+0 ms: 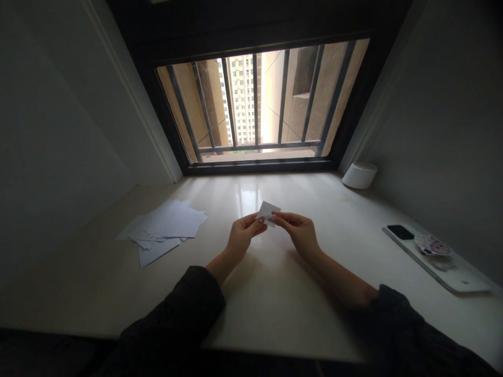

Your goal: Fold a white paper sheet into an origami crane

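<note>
A small folded piece of white paper [268, 211] is held up over the middle of the pale tabletop [275, 293]. My left hand [242, 234] pinches its left edge with thumb and fingertips. My right hand [299, 230] pinches its right lower corner the same way. Both hands hover just above the table, fingers closed on the paper, dark sleeves pushed back from the wrists.
A loose pile of white paper sheets [165, 229] lies on the table to the left. A white phone [434, 255] with a round sticker grip lies at the right edge. A small white round container [359, 175] stands by the barred window [259, 104]. Walls close in on both sides.
</note>
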{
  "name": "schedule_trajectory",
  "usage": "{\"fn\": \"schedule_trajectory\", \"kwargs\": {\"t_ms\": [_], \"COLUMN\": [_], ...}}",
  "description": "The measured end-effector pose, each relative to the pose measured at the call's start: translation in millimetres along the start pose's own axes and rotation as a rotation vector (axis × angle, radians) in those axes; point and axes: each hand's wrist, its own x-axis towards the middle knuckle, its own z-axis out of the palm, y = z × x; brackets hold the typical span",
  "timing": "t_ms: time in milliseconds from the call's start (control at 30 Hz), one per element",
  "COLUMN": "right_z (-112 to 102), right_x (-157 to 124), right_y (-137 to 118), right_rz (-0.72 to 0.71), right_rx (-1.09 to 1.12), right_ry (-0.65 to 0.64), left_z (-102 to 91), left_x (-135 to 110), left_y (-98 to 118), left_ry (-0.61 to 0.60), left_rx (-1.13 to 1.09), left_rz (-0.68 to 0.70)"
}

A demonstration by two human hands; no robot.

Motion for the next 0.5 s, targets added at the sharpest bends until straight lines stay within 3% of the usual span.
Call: {"fn": "schedule_trajectory", "kwargs": {"t_ms": [500], "right_z": [0.5], "right_x": [5.7], "right_y": [16.0], "right_rz": [0.109], "right_rx": [0.168], "right_ry": [-0.002], "left_z": [6.5], "left_x": [-3.8], "left_y": [4.6], "left_ry": [0.025], "left_rx": [0.029], "left_rz": [0.032]}}
